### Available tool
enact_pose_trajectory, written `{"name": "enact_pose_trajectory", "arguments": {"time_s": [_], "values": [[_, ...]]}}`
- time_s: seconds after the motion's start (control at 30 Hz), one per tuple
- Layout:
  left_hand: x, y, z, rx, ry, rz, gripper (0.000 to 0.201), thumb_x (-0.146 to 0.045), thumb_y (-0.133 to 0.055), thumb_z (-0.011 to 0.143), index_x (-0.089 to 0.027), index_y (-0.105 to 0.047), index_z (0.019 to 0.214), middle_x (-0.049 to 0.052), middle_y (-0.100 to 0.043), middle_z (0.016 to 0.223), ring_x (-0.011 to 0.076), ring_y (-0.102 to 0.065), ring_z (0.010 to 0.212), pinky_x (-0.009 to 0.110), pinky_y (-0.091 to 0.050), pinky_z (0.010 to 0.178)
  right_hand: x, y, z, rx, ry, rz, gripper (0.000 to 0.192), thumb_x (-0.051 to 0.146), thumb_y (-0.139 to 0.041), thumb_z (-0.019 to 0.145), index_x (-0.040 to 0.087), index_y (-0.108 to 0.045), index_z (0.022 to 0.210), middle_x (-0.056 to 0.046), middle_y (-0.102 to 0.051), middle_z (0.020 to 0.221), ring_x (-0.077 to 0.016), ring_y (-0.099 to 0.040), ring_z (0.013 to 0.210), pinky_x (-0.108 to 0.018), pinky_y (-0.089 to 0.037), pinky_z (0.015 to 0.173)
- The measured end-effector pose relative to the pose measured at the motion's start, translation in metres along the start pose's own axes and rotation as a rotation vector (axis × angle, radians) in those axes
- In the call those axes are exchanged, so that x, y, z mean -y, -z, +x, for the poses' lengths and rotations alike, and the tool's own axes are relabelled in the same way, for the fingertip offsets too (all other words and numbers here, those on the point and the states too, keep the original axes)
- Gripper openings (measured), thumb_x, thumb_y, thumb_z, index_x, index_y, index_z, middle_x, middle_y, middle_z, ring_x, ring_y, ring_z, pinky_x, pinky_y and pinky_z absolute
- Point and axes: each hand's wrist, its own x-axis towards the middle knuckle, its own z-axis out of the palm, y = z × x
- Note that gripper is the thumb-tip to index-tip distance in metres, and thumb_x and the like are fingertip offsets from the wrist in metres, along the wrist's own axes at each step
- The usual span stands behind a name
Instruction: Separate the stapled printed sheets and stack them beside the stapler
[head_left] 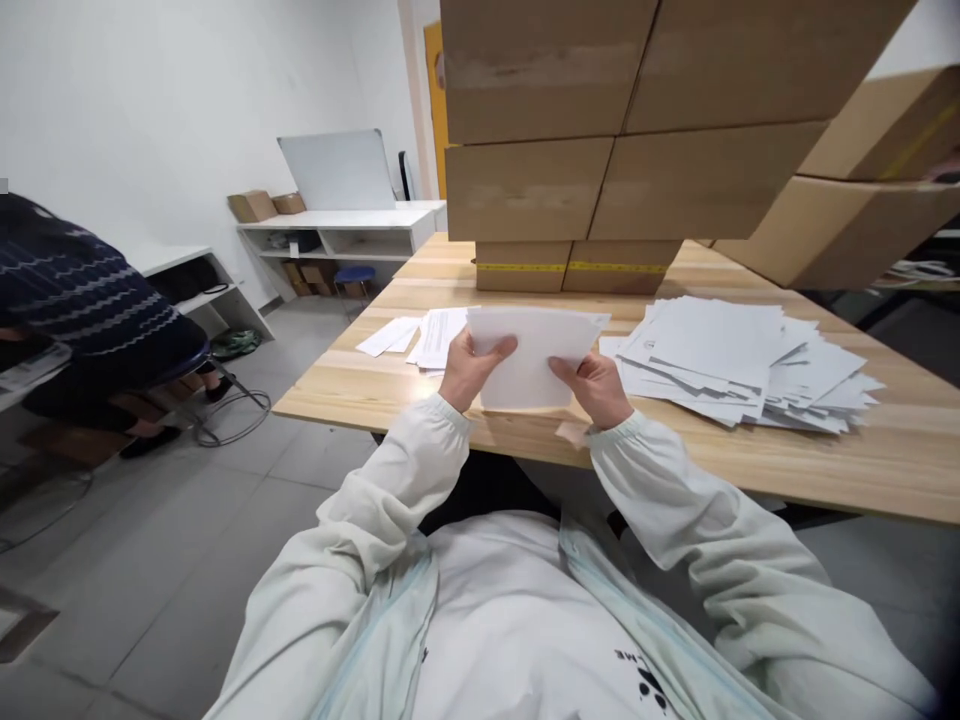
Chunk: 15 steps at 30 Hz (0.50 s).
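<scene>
A white sheet of paper (529, 370) is held up between my two hands over the table's near edge. My left hand (472, 368) grips its left side, thumb on the face toward me. On the opposite side my right hand (594, 380) pinches the sheet the same way. Whether it is one sheet or several together I cannot tell. Just beyond my left hand lie some printed papers (437, 335) and smaller white slips (388, 336). A large, untidy pile of white papers (709, 340) spreads to the right of my right hand.
Cardboard boxes (532, 190) are stacked high at the back of the wooden table (337, 385). More large cartons (862, 225) stand at the right. A person (97, 290) sits on a stool at the far left. Behind, a whiteboard (337, 172) leans above white shelves (367, 245).
</scene>
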Motion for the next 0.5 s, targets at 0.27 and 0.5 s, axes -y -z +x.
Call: {"name": "enact_pose_trajectory", "arguments": {"time_s": [0.27, 0.5], "values": [[0.012, -0.011, 0.022, 0.004, -0.004, 0.001, 0.04, -0.041, -0.081, 0.07, -0.016, -0.061, 0.095, 0.004, -0.073, 0.094, 0.0165, -0.068, 0.086, 0.028, -0.052, 0.077, -0.008, 0.009, 0.017, 0.013, -0.025, 0.012, 0.037, 0.046, -0.079, 0.073, 0.023, -0.076, 0.102, -0.005, -0.075, 0.104, -0.0246, -0.071, 0.094, -0.042, -0.059, 0.083], [0.017, -0.015, 0.03, 0.006, -0.004, 0.019, 0.035, -0.043, -0.075, 0.076, -0.017, -0.061, 0.095, 0.005, -0.072, 0.098, 0.0164, -0.067, 0.09, 0.028, -0.051, 0.08, -0.008, 0.005, 0.022, -0.055, -0.074, 0.019, 0.031, 0.043, -0.079, 0.073, 0.022, -0.077, 0.096, -0.005, -0.076, 0.099, -0.0211, -0.071, 0.085, -0.037, -0.06, 0.076]]}}
